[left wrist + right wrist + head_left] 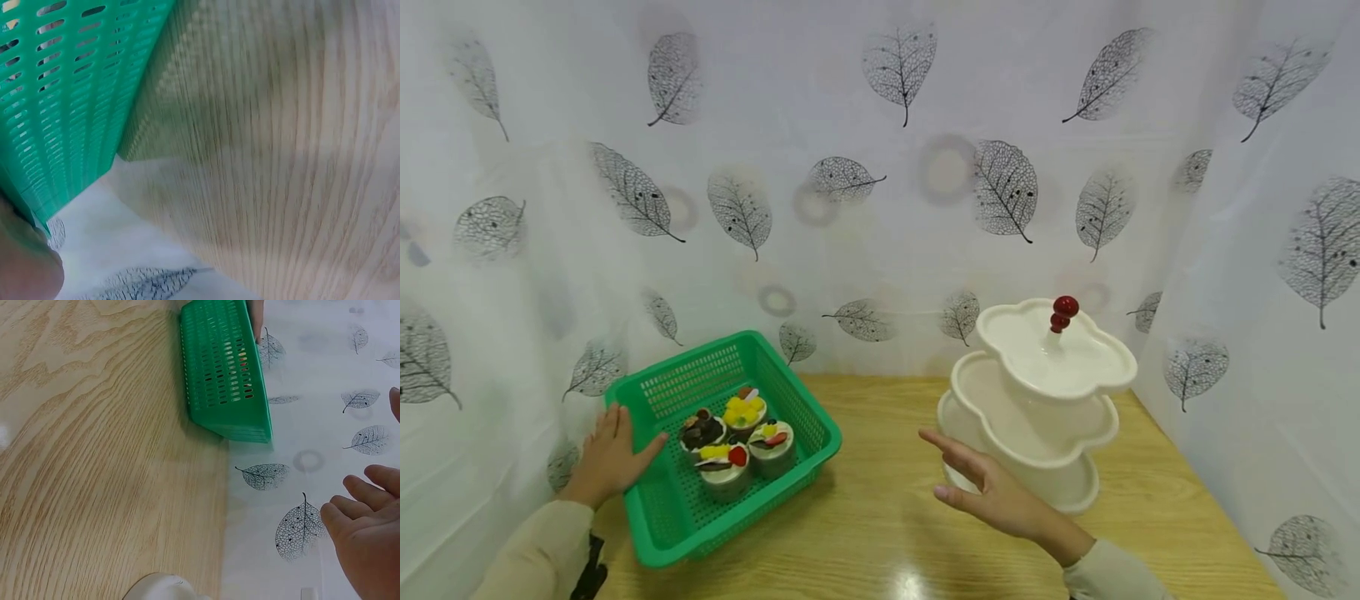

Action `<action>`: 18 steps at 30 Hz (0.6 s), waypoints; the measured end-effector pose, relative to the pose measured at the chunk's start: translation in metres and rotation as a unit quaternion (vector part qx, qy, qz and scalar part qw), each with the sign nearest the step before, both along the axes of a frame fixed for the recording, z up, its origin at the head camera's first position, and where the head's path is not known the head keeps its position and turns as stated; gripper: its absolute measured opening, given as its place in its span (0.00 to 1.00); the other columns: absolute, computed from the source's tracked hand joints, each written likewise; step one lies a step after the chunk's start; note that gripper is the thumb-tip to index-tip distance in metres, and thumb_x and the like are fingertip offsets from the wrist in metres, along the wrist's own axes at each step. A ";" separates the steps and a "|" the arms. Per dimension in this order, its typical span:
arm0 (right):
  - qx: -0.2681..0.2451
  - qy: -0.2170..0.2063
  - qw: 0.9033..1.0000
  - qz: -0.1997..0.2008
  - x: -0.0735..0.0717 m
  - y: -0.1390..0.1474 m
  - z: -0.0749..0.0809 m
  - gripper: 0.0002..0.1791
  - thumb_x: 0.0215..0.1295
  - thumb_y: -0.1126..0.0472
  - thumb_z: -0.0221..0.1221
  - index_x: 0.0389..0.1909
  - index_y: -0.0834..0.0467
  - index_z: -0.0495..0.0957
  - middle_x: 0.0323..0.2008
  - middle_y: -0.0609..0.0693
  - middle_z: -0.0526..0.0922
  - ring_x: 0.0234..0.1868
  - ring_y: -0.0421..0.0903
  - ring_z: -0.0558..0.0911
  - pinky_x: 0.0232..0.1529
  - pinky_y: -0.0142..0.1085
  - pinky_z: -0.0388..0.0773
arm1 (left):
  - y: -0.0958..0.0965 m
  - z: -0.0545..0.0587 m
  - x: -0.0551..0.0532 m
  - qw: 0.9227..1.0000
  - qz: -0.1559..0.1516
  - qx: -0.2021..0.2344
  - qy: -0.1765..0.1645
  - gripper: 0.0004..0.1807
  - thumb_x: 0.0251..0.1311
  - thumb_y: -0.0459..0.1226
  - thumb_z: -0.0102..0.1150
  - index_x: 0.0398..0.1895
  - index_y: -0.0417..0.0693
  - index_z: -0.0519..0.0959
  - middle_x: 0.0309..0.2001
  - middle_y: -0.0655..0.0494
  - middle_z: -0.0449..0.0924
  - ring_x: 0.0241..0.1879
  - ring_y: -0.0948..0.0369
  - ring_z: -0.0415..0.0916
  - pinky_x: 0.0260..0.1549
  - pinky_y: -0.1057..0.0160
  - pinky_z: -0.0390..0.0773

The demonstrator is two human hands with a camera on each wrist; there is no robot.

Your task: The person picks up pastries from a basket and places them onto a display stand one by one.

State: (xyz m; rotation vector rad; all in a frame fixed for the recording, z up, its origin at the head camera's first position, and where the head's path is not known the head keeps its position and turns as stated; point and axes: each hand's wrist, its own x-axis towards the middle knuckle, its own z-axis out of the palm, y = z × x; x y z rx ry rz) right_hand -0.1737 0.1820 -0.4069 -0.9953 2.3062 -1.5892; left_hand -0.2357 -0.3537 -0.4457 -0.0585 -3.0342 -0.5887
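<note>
where the head camera looks, four dessert cups sit in a green basket; the left hand touches its rim, fingers straight, thumb spread. the empty right hand, fingers extended, partly blocks a white tiered stand on the wooden table, a leaf-print curtain behind. the left wrist view shows slotted basket wall above bare wood; the right wrist view, basket and right palm before the curtain.

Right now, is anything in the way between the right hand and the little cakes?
Yes, the side wall of the green basket stands between the right hand and the little cakes. Nothing visible covers them from above, so reaching over the rim would probably work.
</note>
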 end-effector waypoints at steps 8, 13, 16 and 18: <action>-0.013 0.017 1.000 -0.002 -0.003 0.001 0.000 0.34 0.70 0.65 0.53 0.74 0.59 0.53 0.73 0.54 0.55 0.72 0.53 0.55 0.67 0.23 0.53 | 0.025 -0.004 0.004 0.999 -0.014 0.028 0.015 0.54 0.69 0.59 0.41 0.68 0.17 0.32 0.69 0.20 0.24 0.68 0.28 0.22 0.62 0.27 0.33; -0.020 0.037 0.999 -0.006 -0.003 0.002 0.002 0.33 0.70 0.67 0.53 0.73 0.59 0.55 0.72 0.56 0.58 0.72 0.41 0.57 0.67 0.24 0.54 | 0.054 -0.005 0.008 0.999 -0.027 0.029 0.027 0.54 0.69 0.59 0.41 0.69 0.18 0.34 0.70 0.21 0.26 0.68 0.29 0.24 0.63 0.28 0.34; -0.021 0.043 0.999 -0.012 -0.003 0.003 0.003 0.32 0.70 0.66 0.53 0.73 0.59 0.56 0.72 0.58 0.58 0.71 0.40 0.58 0.67 0.24 0.54 | 0.076 -0.005 0.010 0.999 -0.032 0.026 0.035 0.53 0.69 0.59 0.41 0.69 0.19 0.36 0.71 0.23 0.28 0.69 0.29 0.26 0.64 0.29 0.35; -0.022 0.040 0.999 -0.014 -0.003 0.003 0.004 0.32 0.70 0.66 0.53 0.73 0.59 0.56 0.72 0.59 0.58 0.71 0.44 0.58 0.67 0.24 0.55 | 0.092 -0.006 0.011 0.998 -0.034 0.020 0.042 0.53 0.69 0.60 0.39 0.70 0.19 0.38 0.71 0.23 0.30 0.69 0.29 0.28 0.64 0.30 0.36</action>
